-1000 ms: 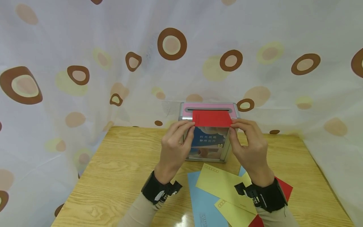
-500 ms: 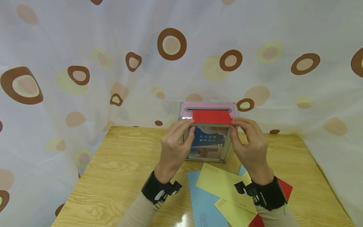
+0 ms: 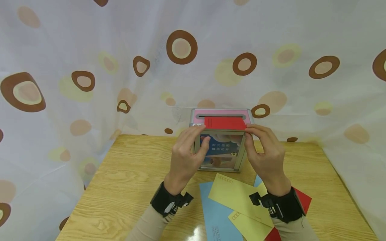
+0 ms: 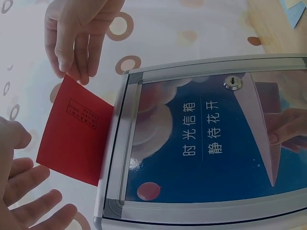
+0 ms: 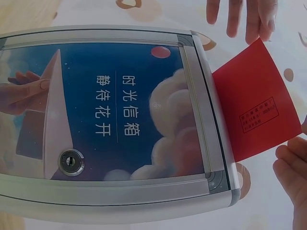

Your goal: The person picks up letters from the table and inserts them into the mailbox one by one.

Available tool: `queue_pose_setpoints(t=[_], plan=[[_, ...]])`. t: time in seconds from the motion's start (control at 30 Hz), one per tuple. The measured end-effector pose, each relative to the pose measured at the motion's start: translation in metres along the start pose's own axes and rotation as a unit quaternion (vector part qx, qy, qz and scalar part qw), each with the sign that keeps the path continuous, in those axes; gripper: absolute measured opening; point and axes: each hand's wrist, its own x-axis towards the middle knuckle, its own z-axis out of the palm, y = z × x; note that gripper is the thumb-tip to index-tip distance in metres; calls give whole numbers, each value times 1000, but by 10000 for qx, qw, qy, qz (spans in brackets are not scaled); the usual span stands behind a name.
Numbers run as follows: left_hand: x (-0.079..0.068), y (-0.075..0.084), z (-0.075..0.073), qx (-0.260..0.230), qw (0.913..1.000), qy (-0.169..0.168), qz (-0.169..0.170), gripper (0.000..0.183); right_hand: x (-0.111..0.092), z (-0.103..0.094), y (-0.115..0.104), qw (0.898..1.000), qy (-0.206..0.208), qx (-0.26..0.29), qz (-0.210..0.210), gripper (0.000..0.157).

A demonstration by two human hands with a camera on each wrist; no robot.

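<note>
Okay, slot progress: partway at best, I'd say. Red envelope [image 3: 225,123] is up at the top of the pink-topped box [image 3: 223,147], far edge at or in the slot [image 3: 221,115] (can't tell which), with a good chunk of it outside.
Loose envelopes, left to right: blue envelope [image 3: 218,214], then two yellow envelopes [image 3: 238,194] overlapping it, then some red paper [image 3: 303,199] poking out by the right wrist. All lying on the surface [image 3: 120,174], so that lot looks undone.
Left hand [image 3: 187,154]: fingers spread, thumb well clear, not pinching anything; fingertips right at the red envelope's left corner, maybe touching, hard to tell.
Right hand [image 3: 268,154]: thumb and finger together, pretty clearly pinching the red envelope's right corner.
</note>
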Motion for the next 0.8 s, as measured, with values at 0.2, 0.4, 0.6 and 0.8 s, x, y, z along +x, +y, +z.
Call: queue_pose_setpoints(t=[0.2, 0.4, 0.6, 0.8], plan=[[0, -1, 1, 9, 10000, -59, -39, 33, 0, 1, 1, 10000, 75, -2, 3, 16], [-1, -3, 1, 136, 9998, -136, -71, 32, -1, 2, 2, 10000, 22, -30, -14, 18], [-1, -3, 2, 223, 9993, -246, -192, 34, -2, 2, 4, 10000, -23, -65, 21, 20], [-2, -3, 3, 231, 9988, -336, -266, 36, -2, 3, 5, 10000, -46, -55, 56, 21]])
